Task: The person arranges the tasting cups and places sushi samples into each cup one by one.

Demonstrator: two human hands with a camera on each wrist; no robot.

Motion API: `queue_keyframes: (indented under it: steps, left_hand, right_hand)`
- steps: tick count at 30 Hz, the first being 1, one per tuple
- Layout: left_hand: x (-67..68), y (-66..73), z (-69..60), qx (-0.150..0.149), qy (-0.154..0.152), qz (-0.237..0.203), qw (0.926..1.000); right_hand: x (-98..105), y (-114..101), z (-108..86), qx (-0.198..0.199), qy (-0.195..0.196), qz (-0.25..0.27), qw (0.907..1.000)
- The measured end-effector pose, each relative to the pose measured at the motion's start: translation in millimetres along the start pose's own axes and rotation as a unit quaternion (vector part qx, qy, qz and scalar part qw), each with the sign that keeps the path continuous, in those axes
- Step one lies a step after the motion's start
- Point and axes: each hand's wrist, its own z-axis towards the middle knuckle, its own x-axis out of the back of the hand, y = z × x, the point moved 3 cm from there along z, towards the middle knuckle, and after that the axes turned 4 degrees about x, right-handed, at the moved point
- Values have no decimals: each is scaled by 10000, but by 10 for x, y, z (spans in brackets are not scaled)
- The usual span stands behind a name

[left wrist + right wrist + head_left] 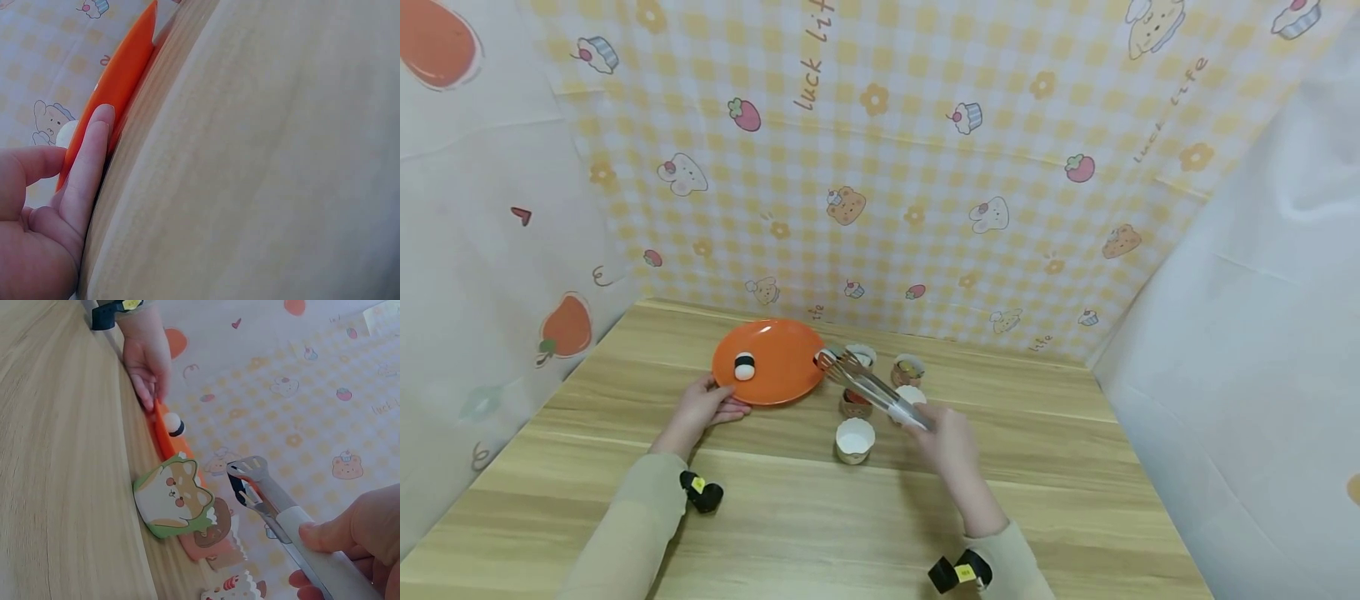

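Observation:
My left hand point(703, 410) pinches the near-left rim of an orange plate point(786, 367), thumb above and fingers underneath in the left wrist view. On the plate's left part lies a toy-like sushi piece point(744, 367), white with a black band. My right hand point(946, 442) grips metal tongs point(871, 387) by their white handle point(322, 565). Between the tong tips, over the plate's right rim, is a second piece point(237, 485); its black part shows and the tips cover the rest. Below the tongs stands a cup point(854, 405) with something reddish inside.
Several small paper cups stand right of the plate: a dog-printed cup point(174, 499) nearest me, a cup point(908, 372) with yellow-green contents and a cup point(861, 355) with pale contents. A checked cloth point(880, 167) hangs behind the wooden table point(790, 517).

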Motion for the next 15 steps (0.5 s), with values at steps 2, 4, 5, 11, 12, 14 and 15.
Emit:
queue_keyframes:
  steps: [2,4,5,11,12,14,15]
  left_hand:
    - [3,1,2,-12,-8,-7,10000]
    - [1,4,1,-36,-33,-7,10000]
    - [-1,4,1,-40,-39,-21,10000]
    - [-12,-7,7,37,-32,-63,10000]
    - [-13,-8,7,34,-53,-61,10000]
    - [-11,-15,13,67,-18,-71,10000]
    - [-10,-15,14,71,5,-91,9999]
  right_hand:
    - [24,18,-13,-26,9,-27,10000]
    - [41,38,-27,-39,16,-27,10000]
    - [46,53,-33,-32,17,-9,10000]
    - [109,116,-95,-141,49,139,9998]
    - [123,124,-110,-157,48,156,9997]
    - [150,139,-130,-198,42,178,9996]
    - [164,149,-141,-219,44,193,9996]
